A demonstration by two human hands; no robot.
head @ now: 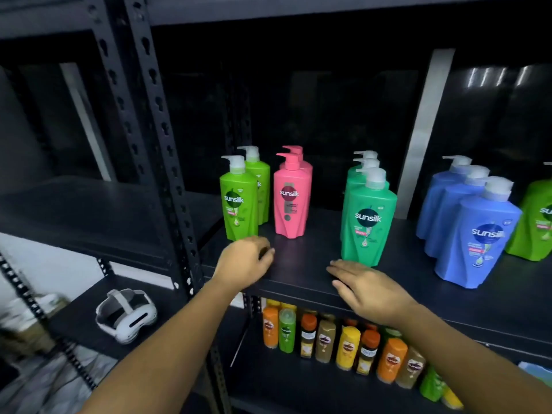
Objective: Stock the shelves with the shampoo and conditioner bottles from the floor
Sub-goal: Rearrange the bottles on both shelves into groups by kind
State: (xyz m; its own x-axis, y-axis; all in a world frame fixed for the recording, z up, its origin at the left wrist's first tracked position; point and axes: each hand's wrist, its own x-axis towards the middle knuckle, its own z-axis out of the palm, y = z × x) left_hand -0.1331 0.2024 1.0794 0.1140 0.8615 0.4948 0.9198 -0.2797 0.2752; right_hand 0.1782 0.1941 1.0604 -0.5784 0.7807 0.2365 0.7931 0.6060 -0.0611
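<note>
Left grip (pixel 243 261) hung loosely curled, empty, before the lime bottle (pixel 239 201); right grip (pixel 367 289) was flat, empty, at the shelf (pixel 298 264) edge by the green bottle (pixel 369 222).

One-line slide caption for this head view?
Empty-handed: left hand and right hand at the shelf edge, before pump bottles grouped by colour.

Dim overall; the back of the rack falls to near black. Light arrives from the viewer's side and brightens the pump bottles (pixel 291 198) and both forearms. Streaked glare marks the dark panel (pixel 498 76) at upper right. A faint pink sheen lies on the shelf (pixel 298 258). Wide-angle bending tilts the uprights (pixel 155 115). The lower left corner is blurred and the white headset (pixel 125 315) looks soft.
</note>
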